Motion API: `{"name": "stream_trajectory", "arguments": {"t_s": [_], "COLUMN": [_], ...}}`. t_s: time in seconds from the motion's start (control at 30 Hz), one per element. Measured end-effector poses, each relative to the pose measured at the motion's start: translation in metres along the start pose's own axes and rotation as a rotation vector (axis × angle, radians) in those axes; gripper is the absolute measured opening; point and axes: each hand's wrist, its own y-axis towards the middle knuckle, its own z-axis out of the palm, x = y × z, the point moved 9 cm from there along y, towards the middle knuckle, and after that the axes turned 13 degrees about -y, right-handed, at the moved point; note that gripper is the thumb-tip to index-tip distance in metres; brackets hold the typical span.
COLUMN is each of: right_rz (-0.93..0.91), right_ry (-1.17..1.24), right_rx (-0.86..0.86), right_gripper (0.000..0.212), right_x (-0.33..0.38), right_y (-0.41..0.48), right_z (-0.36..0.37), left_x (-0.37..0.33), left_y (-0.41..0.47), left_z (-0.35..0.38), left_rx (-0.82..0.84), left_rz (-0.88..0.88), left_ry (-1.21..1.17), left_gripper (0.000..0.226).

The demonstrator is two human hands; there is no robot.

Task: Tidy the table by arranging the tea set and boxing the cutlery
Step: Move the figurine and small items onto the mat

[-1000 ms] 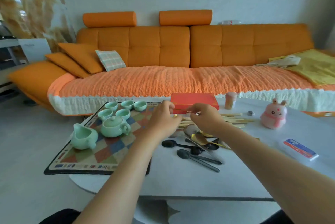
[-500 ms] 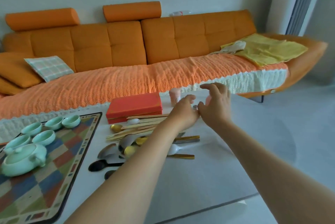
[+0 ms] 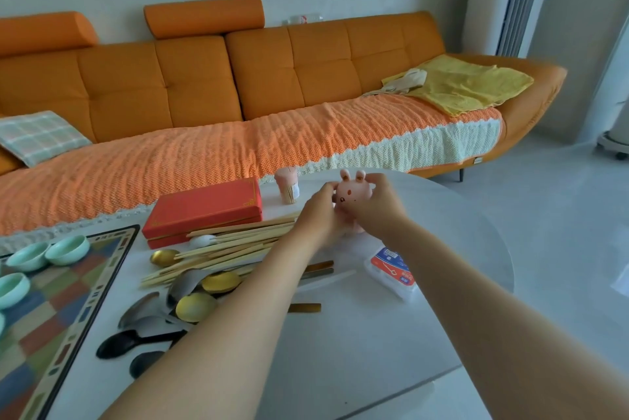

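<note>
L hand (image 3: 318, 215), R hand (image 3: 378, 205) grip upright bunny (image 3: 352, 196); chopsticks (image 3: 231, 246) lie left-right.

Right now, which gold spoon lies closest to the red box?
The gold spoon just in front of the red box, its bowl showing left of the chopsticks. The other two gold spoons lie farther toward the camera.

Cutlery heap (image 3: 204, 270) beside red box (image 3: 204, 212)

I see the box (image 3: 204, 212) at the counter's (image 3: 340, 351) back, chopsticks (image 3: 231, 249) before it, spoons (image 3: 197, 304) nearer me. The mat (image 3: 68, 317) with cups (image 3: 66, 249) lies left. The jar (image 3: 287, 186) stands right of the box, the rabbit (image 3: 352, 195) further right, the packet (image 3: 391, 268) before it.
</note>
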Motion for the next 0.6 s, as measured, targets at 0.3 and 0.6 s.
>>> {"name": "stream_trajectory", "arguments": {"t_s": [0.3,0.6], "right_rz": [-0.204,-0.337], "right_ry": [0.092,0.044], "right_rx": [0.112,0.292], "right_gripper": [0.067,0.069], "right_x": [0.069,0.141], "right_y": [-0.045,-0.099], "right_z": [0.028,0.136], "left_x": [-0.013,0.013], "left_y": [-0.039,-0.119], "left_z": [-0.08,-0.208], "left_rx": [-0.104,-0.189], "left_rz": [0.217,0.127], "left_ry": [-0.046,0.046], "left_gripper": [0.07,0.082]}}
